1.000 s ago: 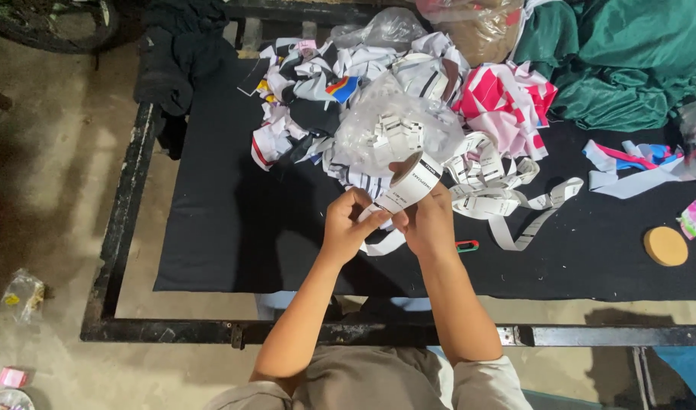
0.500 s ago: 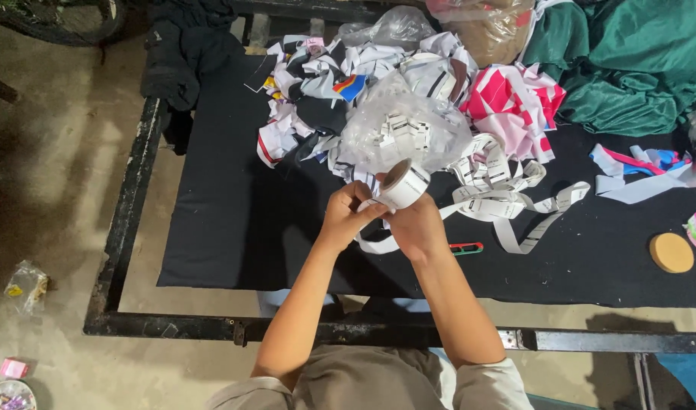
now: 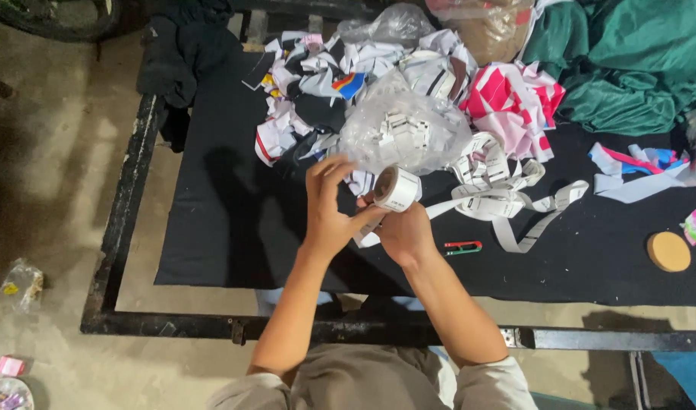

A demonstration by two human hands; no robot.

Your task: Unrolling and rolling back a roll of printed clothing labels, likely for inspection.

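My right hand [image 3: 406, 231] grips a small white roll of label tape [image 3: 396, 189], held upright above the black table top [image 3: 234, 228]. My left hand [image 3: 329, 205] is beside it, its fingers curled over and touching the roll's left side. A loose white strip of labels [image 3: 515, 205] trails from the roll to the right across the table. Just behind the hands lies a clear plastic bag [image 3: 405, 133] with white labels inside.
Scraps of white, black and coloured fabric [image 3: 318, 83] pile up at the back. Pink-and-white cloth [image 3: 511, 102] and green cloth [image 3: 629, 61] lie at the right. A red thread snip [image 3: 463, 247] and a round cork disc [image 3: 668, 251] rest on the table. The metal frame [image 3: 120, 228] edges it.
The roll has been wound tighter and turned so its end faces up. Both hands have shifted slightly left and nearer, and the left fingers have spread over the roll.
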